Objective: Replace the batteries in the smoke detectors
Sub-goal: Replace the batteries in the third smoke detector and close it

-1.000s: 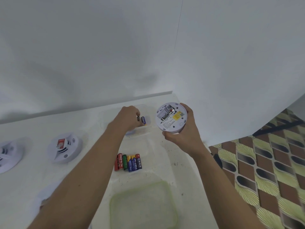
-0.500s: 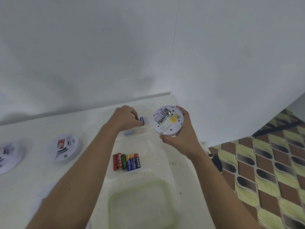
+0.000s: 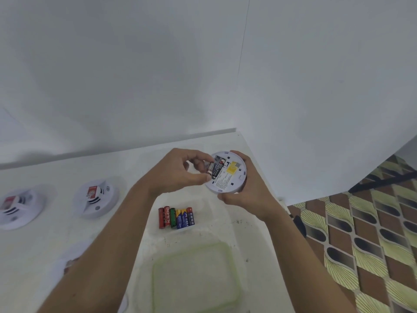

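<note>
Single view, head cam, wide-angle. Looks forward and down from above near edge of bench (image 3: 54, 249). Close: left hand (image 3: 178, 173), right hand (image 3: 247, 195) mid-frame, forearms (image 3: 108, 256) entering from bottom. Wall (image 3: 135, 75) fills upper half; patterned floor (image 3: 361, 233) at lower right.

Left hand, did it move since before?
Yes. Against the battery row, the left hand moved right, over to the smoke detector, where it now pinches a black battery.

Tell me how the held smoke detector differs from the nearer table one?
The held round white smoke detector shows its back, battery bay open; the round white table detector lies face up. The held one bears a yellow label, the table one a red sticker. Same shape.
</note>
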The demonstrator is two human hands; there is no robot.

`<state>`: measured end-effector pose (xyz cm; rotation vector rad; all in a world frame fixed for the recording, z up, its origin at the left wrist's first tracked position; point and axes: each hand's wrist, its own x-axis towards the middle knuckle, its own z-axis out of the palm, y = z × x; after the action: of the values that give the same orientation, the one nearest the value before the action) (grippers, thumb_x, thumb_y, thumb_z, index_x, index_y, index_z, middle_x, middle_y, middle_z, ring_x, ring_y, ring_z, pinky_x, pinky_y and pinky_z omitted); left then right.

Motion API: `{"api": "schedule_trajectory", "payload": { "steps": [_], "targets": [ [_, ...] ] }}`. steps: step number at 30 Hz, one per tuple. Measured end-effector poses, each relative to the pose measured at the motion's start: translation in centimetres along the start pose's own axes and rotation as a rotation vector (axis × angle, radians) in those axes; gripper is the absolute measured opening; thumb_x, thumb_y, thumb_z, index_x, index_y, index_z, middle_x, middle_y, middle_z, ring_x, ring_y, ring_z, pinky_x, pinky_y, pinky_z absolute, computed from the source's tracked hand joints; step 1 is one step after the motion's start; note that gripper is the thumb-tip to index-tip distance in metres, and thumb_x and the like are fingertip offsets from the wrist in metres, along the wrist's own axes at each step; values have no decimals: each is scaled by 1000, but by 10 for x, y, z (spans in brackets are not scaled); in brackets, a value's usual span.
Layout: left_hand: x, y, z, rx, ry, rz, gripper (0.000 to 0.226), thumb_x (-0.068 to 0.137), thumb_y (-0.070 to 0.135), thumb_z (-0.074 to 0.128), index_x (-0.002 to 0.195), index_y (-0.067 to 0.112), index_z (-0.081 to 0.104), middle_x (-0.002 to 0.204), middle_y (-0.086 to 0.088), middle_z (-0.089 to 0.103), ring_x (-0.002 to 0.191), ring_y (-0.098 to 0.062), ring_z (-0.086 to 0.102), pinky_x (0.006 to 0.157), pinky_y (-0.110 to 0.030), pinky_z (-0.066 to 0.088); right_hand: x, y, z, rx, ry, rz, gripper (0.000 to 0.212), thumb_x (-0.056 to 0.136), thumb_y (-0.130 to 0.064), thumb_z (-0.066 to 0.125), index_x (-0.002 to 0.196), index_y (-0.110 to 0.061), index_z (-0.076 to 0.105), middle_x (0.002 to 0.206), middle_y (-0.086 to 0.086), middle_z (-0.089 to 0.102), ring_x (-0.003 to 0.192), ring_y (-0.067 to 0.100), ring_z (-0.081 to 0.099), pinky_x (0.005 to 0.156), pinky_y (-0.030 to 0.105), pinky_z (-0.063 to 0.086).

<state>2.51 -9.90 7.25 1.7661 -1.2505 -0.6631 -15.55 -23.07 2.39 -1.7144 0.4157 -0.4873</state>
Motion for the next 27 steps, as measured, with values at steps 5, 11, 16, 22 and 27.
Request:
{"api": "schedule_trajectory", "payload": {
  "steps": [5,11,16,22,27],
  "targets": [
    [-8,-1,0,36,49,6,35,83,19,77,108,43,72,83,19,55,72,2,45,69,-22,36,-4,-5,0,13,-17,-8,92,62,0,80,139,-31,40,133,-10,56,125,8,55,92,39,59],
    [-21,1,1,-150,-30,-76,38,85,20,77,115,43,72,113,11,58,98,-7,57,86,-32,47,-11,-13,1,31,-52,-8,91,62,2,79,138,-31,41,130,-13,58,122,6,57,85,31,58],
    [-34,0,2,-326,-185,-121,45,89,26,68,133,32,63,126,3,68,87,-9,58,77,-35,42,-20,-18,1,32,-72,-15,92,62,1,80,139,-30,41,129,-13,58,120,5,57,83,29,58],
    [-43,-3,17,-438,-110,-88,38,91,16,68,126,29,68,117,-22,61,81,-24,48,70,-35,44,-29,-24,3,53,-111,-20,89,63,2,78,137,-31,41,127,-14,58,118,4,58,75,26,57],
    [-50,2,34,-587,-61,-99,33,84,9,65,114,21,73,115,-33,52,90,-30,39,64,-28,39,-40,-25,2,53,-128,-35,87,64,2,77,134,-35,43,127,-15,58,120,5,58,76,23,55]
  ]
}}
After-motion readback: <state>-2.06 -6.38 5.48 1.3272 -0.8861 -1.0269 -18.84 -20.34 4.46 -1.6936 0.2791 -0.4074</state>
